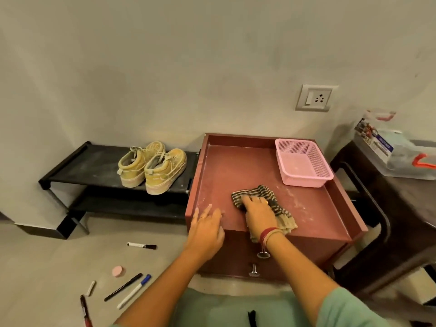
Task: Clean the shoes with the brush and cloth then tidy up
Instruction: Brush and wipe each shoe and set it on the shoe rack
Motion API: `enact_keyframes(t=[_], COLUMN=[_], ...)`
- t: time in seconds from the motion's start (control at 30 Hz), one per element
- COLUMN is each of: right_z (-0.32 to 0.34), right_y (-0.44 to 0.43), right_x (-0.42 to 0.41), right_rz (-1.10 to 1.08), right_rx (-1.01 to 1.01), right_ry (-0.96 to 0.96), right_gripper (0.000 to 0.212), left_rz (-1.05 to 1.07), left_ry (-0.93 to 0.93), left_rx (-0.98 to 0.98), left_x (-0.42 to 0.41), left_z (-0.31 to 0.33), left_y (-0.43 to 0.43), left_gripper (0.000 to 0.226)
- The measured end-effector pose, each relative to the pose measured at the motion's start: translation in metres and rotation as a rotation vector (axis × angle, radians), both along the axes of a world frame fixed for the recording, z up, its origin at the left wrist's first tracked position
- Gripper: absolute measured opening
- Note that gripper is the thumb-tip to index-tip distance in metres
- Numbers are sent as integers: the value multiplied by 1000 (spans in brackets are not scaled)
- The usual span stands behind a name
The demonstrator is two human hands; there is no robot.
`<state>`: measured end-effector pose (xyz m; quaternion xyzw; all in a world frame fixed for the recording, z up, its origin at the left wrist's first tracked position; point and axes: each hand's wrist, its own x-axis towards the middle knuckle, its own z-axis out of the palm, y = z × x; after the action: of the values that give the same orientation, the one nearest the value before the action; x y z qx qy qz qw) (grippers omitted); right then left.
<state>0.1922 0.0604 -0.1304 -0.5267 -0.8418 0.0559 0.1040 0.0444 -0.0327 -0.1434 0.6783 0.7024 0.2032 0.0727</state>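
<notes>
no legible text, package label (382,145) too blurred

A home room: shoe rack (70,171), drawer cabinet (306,246), wall socket (316,98)
</notes>
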Motion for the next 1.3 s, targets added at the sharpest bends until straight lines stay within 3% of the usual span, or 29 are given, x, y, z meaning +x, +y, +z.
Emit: enact_keyframes(t=[0.17,0.23,0.37,0.43,0.57,0.67,0.8,1.0,1.13,1.3], right_z=[-10,-17,-23,-24,-26,-26,-30,-38,-33,2], right_y=[10,9,17,22,28,33,40,42,37,18], right_x=[2,3,-5,-10,-20,-30,-36,-34,-26,-6], right_rz=[-48,-78,-94,-62,-23,-7,23,45,41,10], right_rx=[-14,42,-41,-69,-44,-52,-48,-48,-48,22], right_ry=[18,2,122,148,45,20,72,212,323,547], right_gripper=[42,43,32,38,52,50,48,43,49,48], left_rz=[32,98,259,301,290,339,360,323,220,80], left_ry=[-87,-85,55,180,452,505,495,513,596,502], left_rx=[395,430,300,190,-15,-90,-43,22,93,353], left_x=[-47,-74,-136,-164,-206,-223,-225,-228,-219,-190], left_z=[16,22,2,-18,-37,-38,-42,-28,19,98], left_y=[5,8,17,24,47,68,89,91,82,50], left_gripper=[37,40,58,77,128,144,140,110,109,88])
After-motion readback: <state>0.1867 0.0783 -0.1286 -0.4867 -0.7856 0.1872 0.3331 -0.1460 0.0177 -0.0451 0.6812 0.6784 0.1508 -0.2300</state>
